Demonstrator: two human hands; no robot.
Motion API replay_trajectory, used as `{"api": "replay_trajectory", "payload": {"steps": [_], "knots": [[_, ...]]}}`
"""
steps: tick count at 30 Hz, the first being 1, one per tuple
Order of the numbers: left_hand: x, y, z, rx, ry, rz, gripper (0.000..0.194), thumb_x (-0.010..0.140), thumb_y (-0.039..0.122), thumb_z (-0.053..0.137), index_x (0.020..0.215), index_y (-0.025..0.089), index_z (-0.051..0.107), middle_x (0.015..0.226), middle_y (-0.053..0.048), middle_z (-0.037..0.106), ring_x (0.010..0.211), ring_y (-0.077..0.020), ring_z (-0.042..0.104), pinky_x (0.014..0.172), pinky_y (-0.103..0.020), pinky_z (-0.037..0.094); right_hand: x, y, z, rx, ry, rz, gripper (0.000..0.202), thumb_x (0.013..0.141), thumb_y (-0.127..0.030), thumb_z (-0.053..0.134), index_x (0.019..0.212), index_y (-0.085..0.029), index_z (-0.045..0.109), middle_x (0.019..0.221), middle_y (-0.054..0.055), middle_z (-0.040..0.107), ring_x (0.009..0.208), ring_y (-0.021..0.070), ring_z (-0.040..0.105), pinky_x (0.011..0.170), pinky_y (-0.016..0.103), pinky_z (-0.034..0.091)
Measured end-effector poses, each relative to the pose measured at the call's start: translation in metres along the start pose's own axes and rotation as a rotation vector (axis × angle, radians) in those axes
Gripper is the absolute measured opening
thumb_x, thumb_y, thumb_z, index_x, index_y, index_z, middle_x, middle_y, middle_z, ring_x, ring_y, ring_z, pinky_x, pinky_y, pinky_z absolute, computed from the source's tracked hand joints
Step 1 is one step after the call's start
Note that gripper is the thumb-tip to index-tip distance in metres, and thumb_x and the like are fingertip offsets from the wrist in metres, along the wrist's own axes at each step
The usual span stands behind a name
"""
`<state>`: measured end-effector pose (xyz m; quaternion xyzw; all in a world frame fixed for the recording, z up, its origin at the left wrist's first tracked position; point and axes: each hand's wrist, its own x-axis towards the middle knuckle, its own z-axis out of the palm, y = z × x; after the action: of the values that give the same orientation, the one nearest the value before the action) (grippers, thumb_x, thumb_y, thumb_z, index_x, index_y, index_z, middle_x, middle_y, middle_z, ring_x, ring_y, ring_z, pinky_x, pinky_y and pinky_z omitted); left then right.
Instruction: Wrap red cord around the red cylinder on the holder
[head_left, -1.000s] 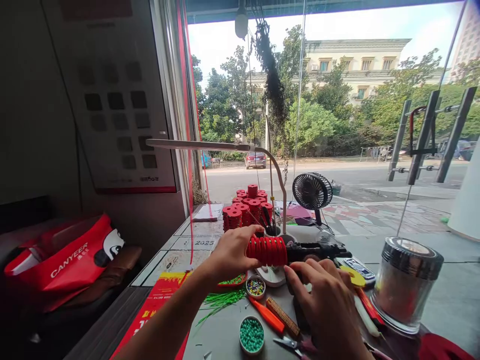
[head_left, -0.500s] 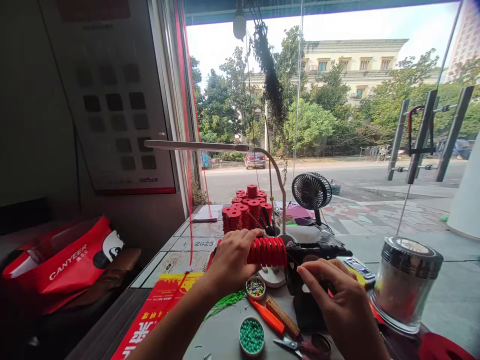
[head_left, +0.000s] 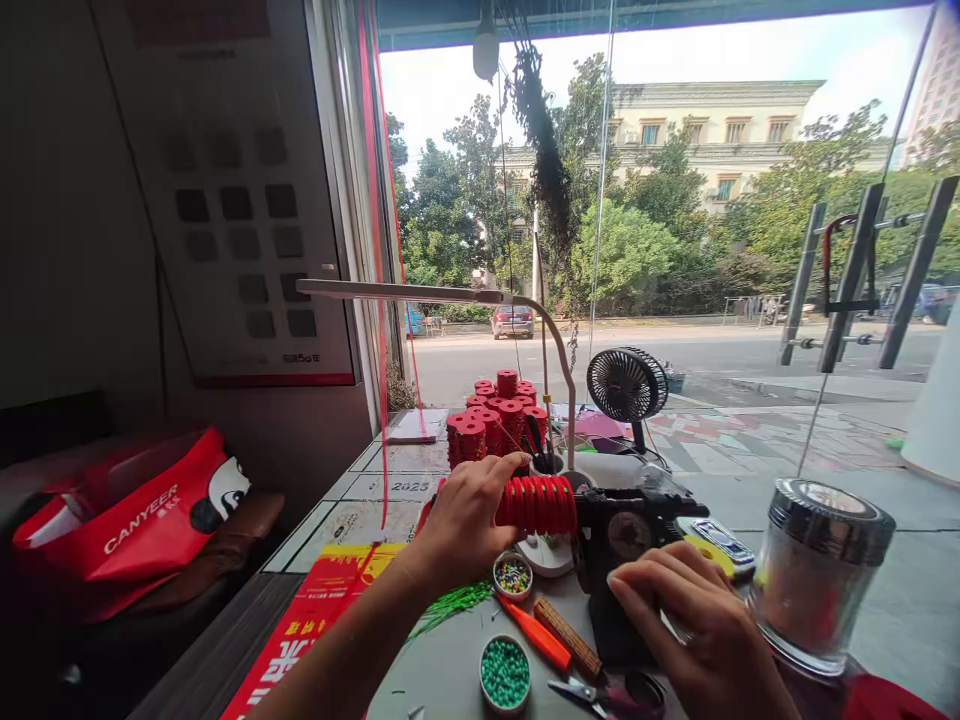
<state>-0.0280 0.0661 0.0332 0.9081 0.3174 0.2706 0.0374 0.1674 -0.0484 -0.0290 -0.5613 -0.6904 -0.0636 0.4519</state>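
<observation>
Head cam view: left hand [head_left: 466, 518] is wrapped around the left end of a red spool [head_left: 535, 504] sitting on a black winder [head_left: 626, 535] above the worktop [head_left: 450, 672]. Right hand [head_left: 701, 625] rests curled by the winder's base, holding nothing I can make out. Spool's long axis runs left-right, level, free end pointing left. I'd keep that grip steady and square so it doesn't wobble.

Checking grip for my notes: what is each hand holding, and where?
Left hand grips the red spool roll at its left end. Right hand rests by the black machine; hold unclear.
</observation>
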Motion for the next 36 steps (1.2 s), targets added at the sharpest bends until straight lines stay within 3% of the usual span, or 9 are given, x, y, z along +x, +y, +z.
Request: {"api": "replay_trajectory", "payload": {"steps": [5,12,15,17,19,21,25,29,36], "knots": [[0.010,-0.006,-0.011,-0.057,-0.116,-0.012,0.067,0.069,0.026,0.067,0.129,0.025,0.039,0.122,-0.006,0.054,0.107,-0.0228,0.051,0.092,-0.035,0.039,-0.008,0.004,0.013,-0.197,-0.031,-0.192,0.014,0.084,-0.024,0.054,0.070,-0.023,0.055,0.064,-0.004,0.058,0.068,0.0166,0.049,0.064,0.031,0.035],[0.049,-0.022,-0.030,-0.001,-0.340,0.017,0.042,0.082,0.038,0.054,0.121,0.023,0.054,0.109,-0.004,0.066,0.095,-0.0190,0.061,0.080,-0.027,0.046,-0.010,0.005,0.023,-0.266,-0.045,-0.210,0.016,0.085,-0.021,0.053,0.068,-0.022,0.052,0.064,-0.003,0.057,0.067,0.0168,0.048,0.064,0.031,0.032],[0.054,-0.004,-0.028,0.136,-0.149,-0.079,0.041,0.081,0.020,0.051,0.122,0.017,0.051,0.115,-0.012,0.061,0.105,-0.0276,0.055,0.086,-0.039,0.043,-0.011,0.009,0.026,-0.259,-0.047,-0.210,0.015,0.085,-0.022,0.053,0.070,-0.022,0.053,0.065,-0.002,0.056,0.068,0.0173,0.048,0.065,0.031,0.031],[0.043,0.018,-0.022,0.211,0.041,-0.140,0.045,0.084,0.007,0.030,0.124,0.018,0.047,0.119,-0.014,0.056,0.111,-0.0285,0.050,0.092,-0.048,0.036,-0.014,0.011,0.029,-0.242,-0.025,-0.197,0.014,0.085,-0.023,0.052,0.071,-0.022,0.053,0.065,-0.002,0.056,0.070,0.0180,0.048,0.066,0.032,0.031],[0.023,0.039,-0.010,0.240,0.140,-0.145,0.044,0.087,0.011,0.025,0.126,0.021,0.043,0.112,-0.011,0.059,0.102,-0.0273,0.052,0.090,-0.047,0.037,-0.016,0.013,0.032,-0.216,0.015,-0.178,0.016,0.086,-0.023,0.049,0.071,-0.022,0.053,0.065,-0.002,0.056,0.070,0.0189,0.047,0.067,0.033,0.030],[0.002,0.052,0.003,0.208,0.114,-0.076,0.045,0.083,0.012,0.037,0.127,0.021,0.042,0.101,-0.007,0.063,0.089,-0.0239,0.055,0.081,-0.041,0.045,-0.018,0.013,0.033,-0.197,0.041,-0.157,0.018,0.087,-0.023,0.047,0.071,-0.022,0.053,0.065,-0.001,0.055,0.070,0.0193,0.046,0.067,0.034,0.030],[-0.017,0.050,0.019,0.210,0.052,0.027,0.055,0.077,0.014,0.049,0.130,0.015,0.038,0.122,-0.009,0.054,0.108,-0.0248,0.047,0.100,-0.040,0.035,-0.016,0.010,0.027,-0.198,-0.033,-0.172,0.014,0.086,-0.023,0.051,0.073,-0.023,0.053,0.067,-0.002,0.057,0.071,0.0180,0.048,0.067,0.032,0.031],[-0.002,0.034,0.018,0.223,-0.107,0.043,0.076,0.068,0.024,0.062,0.136,0.012,0.029,0.132,-0.014,0.046,0.118,-0.0289,0.040,0.106,-0.045,0.025,-0.010,0.007,0.023,-0.196,-0.018,-0.152,0.012,0.086,-0.024,0.053,0.074,-0.024,0.053,0.068,-0.003,0.059,0.070,0.0173,0.050,0.066,0.031,0.033],[0.032,0.015,0.008,0.172,-0.261,0.022,0.092,0.057,0.051,0.070,0.133,0.011,0.036,0.110,-0.018,0.064,0.098,-0.0370,0.058,0.085,-0.051,0.043,0.002,0.004,0.021,-0.188,-0.020,-0.108,0.017,0.088,-0.026,0.048,0.072,-0.023,0.052,0.069,-0.002,0.057,0.072,0.0183,0.049,0.067,0.032,0.033]]}}
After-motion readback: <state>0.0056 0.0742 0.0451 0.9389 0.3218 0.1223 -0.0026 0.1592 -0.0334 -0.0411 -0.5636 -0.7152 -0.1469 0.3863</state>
